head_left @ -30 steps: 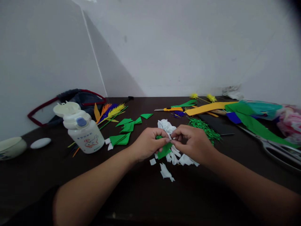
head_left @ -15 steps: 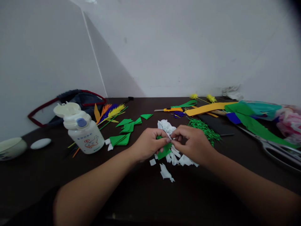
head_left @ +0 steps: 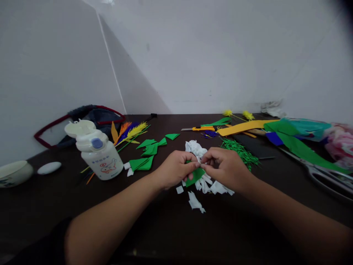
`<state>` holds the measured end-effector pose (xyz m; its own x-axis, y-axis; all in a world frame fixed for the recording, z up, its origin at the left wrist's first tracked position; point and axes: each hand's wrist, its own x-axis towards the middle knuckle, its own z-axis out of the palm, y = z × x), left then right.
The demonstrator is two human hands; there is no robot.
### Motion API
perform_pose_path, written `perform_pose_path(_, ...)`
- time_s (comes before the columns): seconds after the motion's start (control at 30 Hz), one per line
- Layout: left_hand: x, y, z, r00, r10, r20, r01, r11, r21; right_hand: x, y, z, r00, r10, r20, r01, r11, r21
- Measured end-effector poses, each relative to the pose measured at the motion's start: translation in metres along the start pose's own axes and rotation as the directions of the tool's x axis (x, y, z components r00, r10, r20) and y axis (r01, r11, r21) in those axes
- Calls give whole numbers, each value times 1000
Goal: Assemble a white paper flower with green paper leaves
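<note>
Over the middle of the table, my left hand [head_left: 179,168] is closed on a green crepe paper piece [head_left: 195,176], which hangs below its fingertips. Thumb and forefinger of my right hand [head_left: 224,167] pinch close against the left fingertips. A small bit of white paper shows between the two hands, largely hidden by the fingers. Crumpled white paper [head_left: 195,148] lies just behind the hands. Cut white strips [head_left: 204,184] spread beneath them, and a torn white scrap [head_left: 195,201] lies nearer to me.
Folded green pieces [head_left: 142,163], a white bottle [head_left: 102,160] with its lid up, and a bowl [head_left: 16,173] stand left. A yellow utility knife [head_left: 204,129] lies behind, blade out. Shredded green paper [head_left: 241,152], a yellow strip [head_left: 248,127] and large scissors [head_left: 325,176] lie right.
Both hands stay nearly in place, fingertips still together. The white bit between them shows less than before. The whole view has shifted very slightly.
</note>
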<state>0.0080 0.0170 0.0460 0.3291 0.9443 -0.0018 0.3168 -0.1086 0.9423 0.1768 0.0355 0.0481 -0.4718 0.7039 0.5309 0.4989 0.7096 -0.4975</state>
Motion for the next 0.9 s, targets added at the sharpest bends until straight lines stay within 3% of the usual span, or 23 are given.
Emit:
perform_pose_path(0.5, 0, 3, 0, 998, 33, -56, -30, 998, 60, 0, -4, -2, 998, 48, 37, -52, 993, 110)
perform_pose_path(0.73, -1, 5, 0, 996, 81, -47, -75, 991, 112, 3, 0, -6, 998, 66, 19, -66, 998, 15)
perform_pose_path(0.8, -1, 4, -1, 995, 82, -48, -76, 991, 112, 5, 6, -12, 992, 95, 85, -90, 994, -57)
perform_pose_path(0.9, -1, 3, -1, 996, 78, -51, -71, 991, 116, 6, 20, -21, 946, 90, 312, -25, 978, -207)
